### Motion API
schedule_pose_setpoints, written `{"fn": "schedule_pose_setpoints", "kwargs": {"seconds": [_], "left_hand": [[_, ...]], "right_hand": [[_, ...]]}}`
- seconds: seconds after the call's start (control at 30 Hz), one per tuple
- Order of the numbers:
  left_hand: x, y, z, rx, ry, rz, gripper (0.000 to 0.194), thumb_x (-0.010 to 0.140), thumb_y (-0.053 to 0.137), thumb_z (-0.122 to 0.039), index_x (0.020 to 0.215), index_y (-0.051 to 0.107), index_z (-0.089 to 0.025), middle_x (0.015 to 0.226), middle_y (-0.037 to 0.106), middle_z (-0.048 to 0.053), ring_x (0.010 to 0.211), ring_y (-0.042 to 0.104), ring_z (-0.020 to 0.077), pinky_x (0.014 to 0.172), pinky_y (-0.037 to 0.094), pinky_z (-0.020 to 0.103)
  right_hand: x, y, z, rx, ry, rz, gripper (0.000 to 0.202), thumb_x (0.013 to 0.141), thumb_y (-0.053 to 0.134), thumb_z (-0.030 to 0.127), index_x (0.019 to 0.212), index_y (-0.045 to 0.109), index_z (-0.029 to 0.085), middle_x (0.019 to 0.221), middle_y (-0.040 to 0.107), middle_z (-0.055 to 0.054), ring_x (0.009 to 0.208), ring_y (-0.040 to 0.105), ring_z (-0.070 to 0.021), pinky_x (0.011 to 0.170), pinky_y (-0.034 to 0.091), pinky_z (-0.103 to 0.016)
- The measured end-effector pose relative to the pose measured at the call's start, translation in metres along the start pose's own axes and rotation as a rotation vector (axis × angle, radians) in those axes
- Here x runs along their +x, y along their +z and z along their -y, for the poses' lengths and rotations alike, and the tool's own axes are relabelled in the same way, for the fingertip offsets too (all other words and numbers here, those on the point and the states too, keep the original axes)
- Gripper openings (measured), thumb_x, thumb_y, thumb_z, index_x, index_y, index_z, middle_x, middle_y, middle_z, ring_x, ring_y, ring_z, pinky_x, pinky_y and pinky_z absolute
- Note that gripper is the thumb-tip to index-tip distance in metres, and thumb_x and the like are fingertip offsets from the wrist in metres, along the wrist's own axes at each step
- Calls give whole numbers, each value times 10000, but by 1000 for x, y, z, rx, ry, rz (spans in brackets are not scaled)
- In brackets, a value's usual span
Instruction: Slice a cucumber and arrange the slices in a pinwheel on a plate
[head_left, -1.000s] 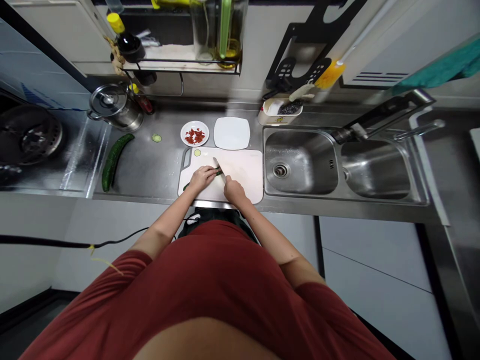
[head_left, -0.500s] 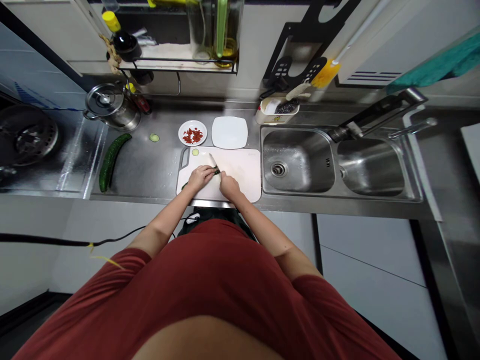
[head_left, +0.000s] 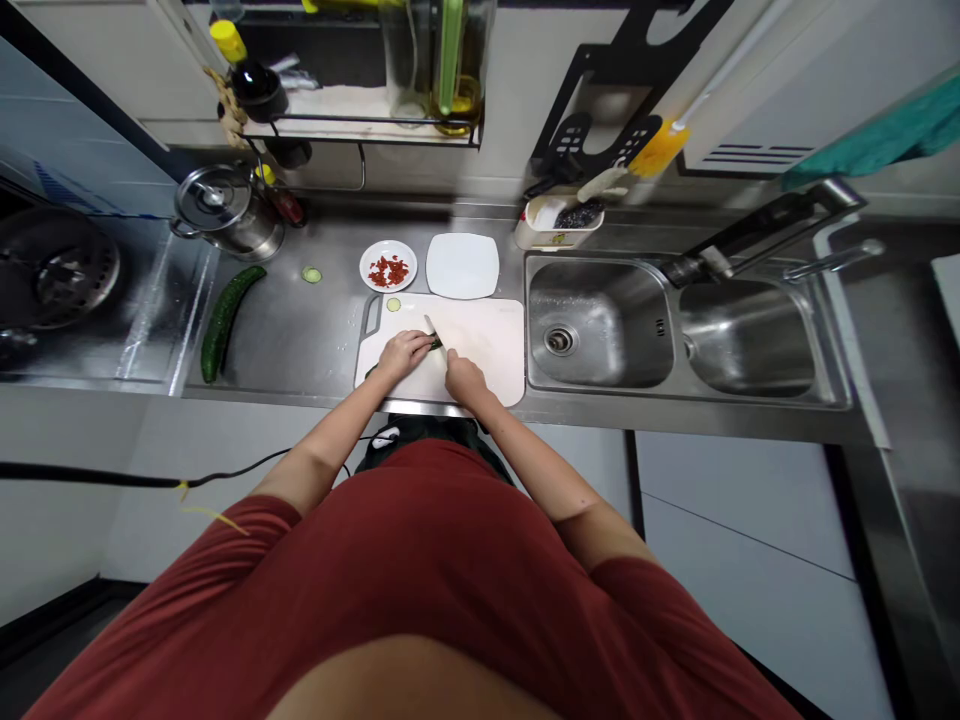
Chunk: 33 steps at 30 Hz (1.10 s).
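On the white cutting board [head_left: 491,345], my left hand [head_left: 403,354] is closed over a dark green cucumber [head_left: 436,342]; most of it is hidden under the fingers. My right hand [head_left: 465,379] grips a kitchen knife [head_left: 433,329], its handle covered by the fingers. The blade points away and to the left, right beside the cucumber's end. A pale green cucumber slice [head_left: 394,304] lies near the board's upper left corner. Behind the board are a white plate of chopped red pieces [head_left: 388,270] and a bare white square plate [head_left: 462,266].
Left on the steel counter lie a whole cucumber [head_left: 228,322] and another slice [head_left: 311,274], with a lidded steel pot [head_left: 229,213] behind. A double sink [head_left: 600,320] with a faucet [head_left: 765,235] adjoins the board's right. A rack [head_left: 360,128] holds bottles above.
My right hand has shifted slightly right and toward me with the knife, whose blade now shows more clearly beside the cucumber. My left hand stays on the cucumber. The whole view has shifted slightly.
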<state>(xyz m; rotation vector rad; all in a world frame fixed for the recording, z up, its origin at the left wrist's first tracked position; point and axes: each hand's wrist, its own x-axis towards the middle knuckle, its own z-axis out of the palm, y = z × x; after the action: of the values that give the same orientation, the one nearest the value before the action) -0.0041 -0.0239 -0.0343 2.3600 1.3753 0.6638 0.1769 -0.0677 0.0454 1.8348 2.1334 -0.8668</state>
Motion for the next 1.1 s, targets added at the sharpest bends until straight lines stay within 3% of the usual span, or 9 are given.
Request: {"fn": "schedule_pose_setpoints", "kwargs": {"seconds": [0.33,0.67,1.1], "left_hand": [[0,3,3,-5,16,-6,276,940,499,-318,1112,699,-236,1069,689,71,991,623,184,890,495,346],[0,1,0,-16,8,-7,283,944,491,-329,1112,699,-237,1075,692,67,984,623,182,896,493,344],[1,1,1,-22,1,-2,279,939,495,-317,1113,697,-236,1067,692,71,995,624,187,890,497,353]], "right_hand": [[19,-6,11,43,-3,-22,357,915,352,77,1265,398,133,1065,653,-160,1008,639,-255,836,483,-337],[2,1,1,5,15,9,307,926,352,101,1220,430,134,1048,651,-166,1000,641,-263,834,485,-347],[24,-6,12,46,-5,-17,330,930,360,95,1255,404,130,1087,644,-156,1020,633,-247,844,481,-330]]}}
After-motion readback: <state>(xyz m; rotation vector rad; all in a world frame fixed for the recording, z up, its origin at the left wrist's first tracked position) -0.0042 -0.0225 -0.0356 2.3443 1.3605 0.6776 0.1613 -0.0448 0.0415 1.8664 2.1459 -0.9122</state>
